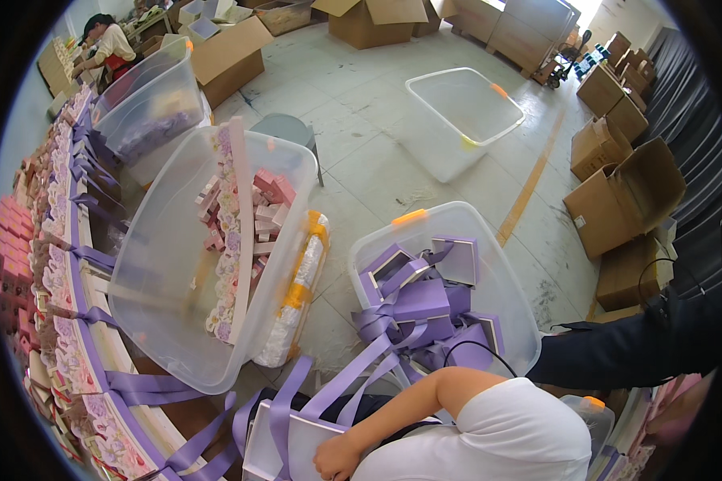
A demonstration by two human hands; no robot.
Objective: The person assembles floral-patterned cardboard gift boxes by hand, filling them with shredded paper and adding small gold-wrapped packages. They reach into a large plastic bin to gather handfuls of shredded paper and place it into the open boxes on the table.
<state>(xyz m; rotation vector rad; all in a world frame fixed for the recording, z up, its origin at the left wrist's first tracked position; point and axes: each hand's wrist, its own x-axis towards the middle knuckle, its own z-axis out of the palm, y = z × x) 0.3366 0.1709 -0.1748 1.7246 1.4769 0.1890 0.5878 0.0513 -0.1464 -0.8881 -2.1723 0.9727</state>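
My right hand point(339, 457) lies over a shallow white box point(310, 442) at the lower edge of the view. Its fingers are curled, and their tips are hidden, so whether they grip anything cannot be seen. Purple ribbon point(281, 415) drapes over the box and runs up towards a clear plastic tub point(505, 264). Purple boxes point(418, 300) with white insides and loose ribbons lie heaped in that tub. My left hand is out of view.
A larger clear tub point(162, 288) holds small pink boxes point(268, 213) and a strip of flower decorations point(225, 240). Ribbons hang off the workbench point(111, 352) at left. Another tub point(439, 126), a grey stool point(283, 127) and cardboard cartons point(601, 210) stand around; a person point(111, 51) works far left.
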